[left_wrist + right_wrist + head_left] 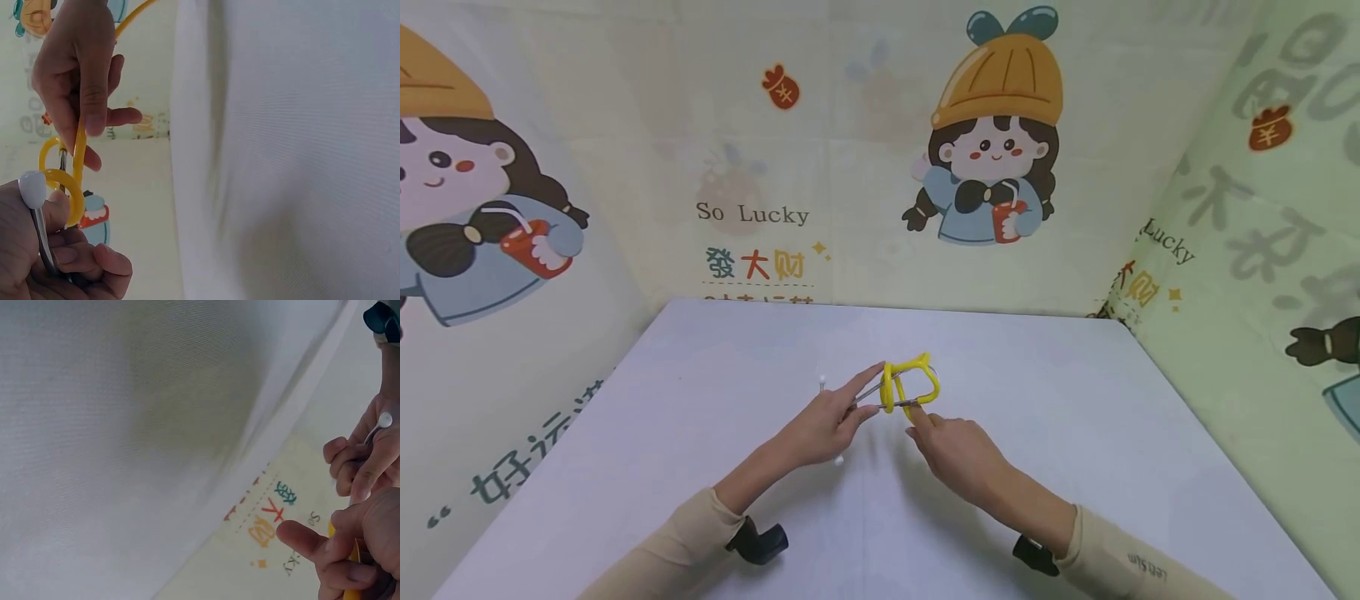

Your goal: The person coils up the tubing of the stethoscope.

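Observation:
Near the table's middle, my left hand (822, 427) grips a metal wire piece with white rounded tips. One white tip (32, 189) stands out beside the palm in the left wrist view, on a bent metal rod (45, 240). Two thin rods (867, 393) run from the hand to a yellow tube (934, 385) looped and wrapped round their far part. Thumb and index finger of the left hand lie at the near wrap of the tube. My right hand (964, 457) pinches the yellow tube on the right, just below the loop; its fingers partly hide it.
The white table (1037, 375) stretches out around both hands, above which the piece is held. Black wrist mounts (762, 543) sit under the sleeves. Behind the table stands a printed cloth wall (857, 183), with cloth walls on both sides too.

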{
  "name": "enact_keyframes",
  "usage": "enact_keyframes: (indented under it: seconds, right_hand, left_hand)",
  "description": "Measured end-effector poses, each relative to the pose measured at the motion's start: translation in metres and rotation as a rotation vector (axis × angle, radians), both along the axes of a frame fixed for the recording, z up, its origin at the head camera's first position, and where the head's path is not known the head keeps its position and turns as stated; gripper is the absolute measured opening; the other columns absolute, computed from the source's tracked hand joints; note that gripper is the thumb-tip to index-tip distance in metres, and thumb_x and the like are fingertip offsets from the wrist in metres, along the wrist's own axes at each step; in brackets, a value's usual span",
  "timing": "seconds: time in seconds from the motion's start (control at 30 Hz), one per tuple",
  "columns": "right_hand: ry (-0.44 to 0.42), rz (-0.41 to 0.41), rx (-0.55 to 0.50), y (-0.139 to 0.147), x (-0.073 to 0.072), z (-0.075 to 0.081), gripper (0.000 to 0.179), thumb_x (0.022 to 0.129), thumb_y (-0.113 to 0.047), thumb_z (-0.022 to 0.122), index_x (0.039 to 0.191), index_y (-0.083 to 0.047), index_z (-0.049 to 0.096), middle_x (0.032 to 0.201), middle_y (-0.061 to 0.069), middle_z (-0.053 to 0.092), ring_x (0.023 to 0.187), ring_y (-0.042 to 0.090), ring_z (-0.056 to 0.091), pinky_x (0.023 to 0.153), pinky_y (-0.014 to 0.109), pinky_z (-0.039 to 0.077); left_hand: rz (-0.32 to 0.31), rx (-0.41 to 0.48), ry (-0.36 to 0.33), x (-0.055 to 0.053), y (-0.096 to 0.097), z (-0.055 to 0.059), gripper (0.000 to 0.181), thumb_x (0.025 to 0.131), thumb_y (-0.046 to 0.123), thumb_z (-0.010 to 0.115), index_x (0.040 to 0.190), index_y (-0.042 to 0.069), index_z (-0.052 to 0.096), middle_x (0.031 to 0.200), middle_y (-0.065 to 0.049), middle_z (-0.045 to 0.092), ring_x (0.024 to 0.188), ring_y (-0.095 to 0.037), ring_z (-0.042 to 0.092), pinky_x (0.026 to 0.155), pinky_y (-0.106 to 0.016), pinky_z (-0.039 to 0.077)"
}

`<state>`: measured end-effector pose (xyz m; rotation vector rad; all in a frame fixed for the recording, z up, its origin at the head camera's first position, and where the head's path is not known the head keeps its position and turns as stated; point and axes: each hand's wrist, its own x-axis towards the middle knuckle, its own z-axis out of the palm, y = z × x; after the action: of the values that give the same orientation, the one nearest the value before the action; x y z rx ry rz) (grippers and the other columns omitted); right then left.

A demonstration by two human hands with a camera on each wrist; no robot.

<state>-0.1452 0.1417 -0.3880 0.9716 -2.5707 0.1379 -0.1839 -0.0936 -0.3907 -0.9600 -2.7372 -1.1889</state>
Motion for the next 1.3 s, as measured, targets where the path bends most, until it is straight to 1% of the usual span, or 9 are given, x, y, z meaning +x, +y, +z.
enact_keyframes:
  seconds: [0.17,0.4,0.5,0.67,0.77,1.0,1.13,1.2,1.3]
  right_hand:
    - [0.094,0.002,0.055,-0.004,0.01,0.004,0.028,0.092,-0.012,0.078,0.103,-0.002,0.055,0.06,-0.002,0.049,0.044,0.008,0.034,0.04,0.019,0.029]
    - [0.164,0.018,0.115,-0.006,0.018,0.015,0.029,0.089,-0.015,0.08,0.085,-0.007,0.053,0.058,-0.002,0.045,0.044,0.009,0.033,0.041,0.021,0.024]
    - [0.162,0.032,0.188,-0.005,0.019,0.022,0.029,0.085,-0.012,0.083,0.083,-0.008,0.055,0.059,-0.002,0.046,0.046,0.009,0.034,0.042,0.021,0.025]
    - [0.113,0.07,0.365,-0.002,0.022,0.038,0.026,0.079,-0.007,0.086,0.085,-0.006,0.061,0.063,-0.002,0.052,0.05,0.007,0.037,0.045,0.02,0.028]
    - [0.102,0.092,0.421,0.0,0.023,0.046,0.026,0.079,-0.008,0.086,0.086,-0.006,0.061,0.065,-0.001,0.055,0.05,0.008,0.041,0.045,0.021,0.03]
    - [0.063,0.157,0.442,0.005,0.023,0.06,0.026,0.078,-0.006,0.087,0.085,-0.008,0.062,0.07,-0.001,0.057,0.052,0.009,0.045,0.046,0.021,0.031]
    - [0.112,0.189,0.456,0.009,0.021,0.066,0.026,0.078,-0.009,0.088,0.086,-0.011,0.063,0.072,-0.003,0.055,0.053,0.009,0.046,0.045,0.02,0.032]
    - [0.132,0.203,0.452,0.011,0.019,0.067,0.026,0.079,-0.01,0.088,0.086,-0.012,0.063,0.071,-0.003,0.052,0.053,0.008,0.042,0.045,0.02,0.029]
    - [0.131,0.215,0.431,0.013,0.016,0.068,0.023,0.083,-0.016,0.086,0.087,-0.013,0.064,0.071,-0.004,0.05,0.053,0.007,0.038,0.046,0.019,0.027]
  left_hand:
    - [0.048,-0.018,-0.015,-0.003,-0.002,0.0,0.067,0.104,0.019,0.061,0.163,0.023,0.029,0.058,0.007,0.041,0.05,-0.005,0.037,0.05,-0.024,0.037]
    - [0.049,-0.06,-0.042,-0.004,-0.004,0.001,0.068,0.104,0.018,0.061,0.163,0.025,0.029,0.055,0.007,0.036,0.049,-0.007,0.035,0.05,-0.024,0.037]
    - [0.032,-0.088,-0.051,-0.005,-0.003,-0.001,0.069,0.104,0.017,0.062,0.163,0.025,0.028,0.054,0.007,0.034,0.048,-0.007,0.033,0.05,-0.023,0.036]
    - [-0.022,-0.128,-0.075,-0.006,-0.001,-0.003,0.071,0.103,0.016,0.062,0.164,0.023,0.027,0.054,0.006,0.034,0.048,-0.009,0.032,0.05,-0.022,0.035]
    - [-0.046,-0.147,-0.08,-0.006,-0.001,-0.003,0.069,0.103,0.016,0.062,0.164,0.022,0.028,0.054,0.007,0.034,0.047,-0.009,0.032,0.05,-0.022,0.035]
    - [-0.101,-0.178,-0.101,-0.006,-0.001,-0.002,0.067,0.104,0.018,0.061,0.163,0.025,0.03,0.054,0.007,0.034,0.048,-0.008,0.032,0.051,-0.023,0.033]
    - [-0.124,-0.188,-0.118,-0.006,-0.001,-0.001,0.067,0.104,0.019,0.061,0.163,0.028,0.03,0.053,0.008,0.033,0.048,-0.008,0.031,0.051,-0.023,0.031]
    - [-0.136,-0.19,-0.121,-0.006,-0.001,-0.001,0.067,0.104,0.018,0.061,0.163,0.028,0.03,0.053,0.008,0.032,0.048,-0.008,0.03,0.051,-0.023,0.03]
    - [-0.157,-0.199,-0.126,-0.005,-0.002,0.0,0.066,0.104,0.019,0.061,0.162,0.028,0.031,0.053,0.008,0.032,0.048,-0.008,0.03,0.052,-0.023,0.03]
